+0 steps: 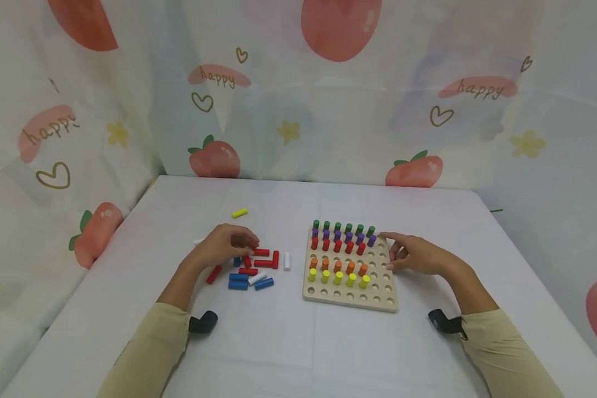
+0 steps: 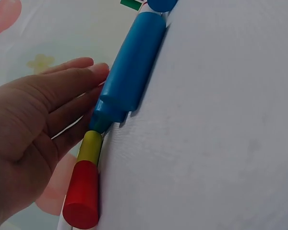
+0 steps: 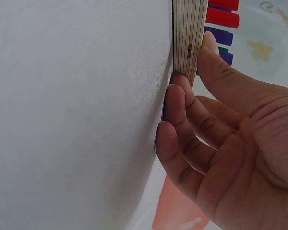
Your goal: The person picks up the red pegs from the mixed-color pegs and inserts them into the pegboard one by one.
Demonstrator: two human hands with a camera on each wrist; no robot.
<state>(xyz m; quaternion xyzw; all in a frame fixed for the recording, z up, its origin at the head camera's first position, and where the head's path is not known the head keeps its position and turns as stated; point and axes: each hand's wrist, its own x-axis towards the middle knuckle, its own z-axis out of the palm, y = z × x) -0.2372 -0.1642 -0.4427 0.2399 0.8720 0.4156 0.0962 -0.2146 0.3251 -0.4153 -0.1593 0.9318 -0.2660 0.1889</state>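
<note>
My left hand (image 1: 226,243) hovers over a loose pile of pegs, its fingers reaching toward a red peg (image 1: 261,252). In the left wrist view its fingers extend beside a blue peg (image 2: 134,62), with nothing seen gripped. A square wooden pegboard (image 1: 348,302) lies to the right of the pile. My right hand (image 1: 420,255) holds the board's right edge; in the right wrist view the thumb (image 3: 210,45) lies over the top side and fingertips meet the edge (image 3: 187,43). Green, purple, red, orange and yellow pegs stand in rows, with bare holes along the right and front.
Blue pegs (image 1: 238,286) and a white peg (image 1: 286,261) lie among the scattered red ones. One yellow peg (image 1: 239,213) lies apart, farther back. A printed cloth (image 1: 298,99) hangs behind the white table (image 1: 258,354).
</note>
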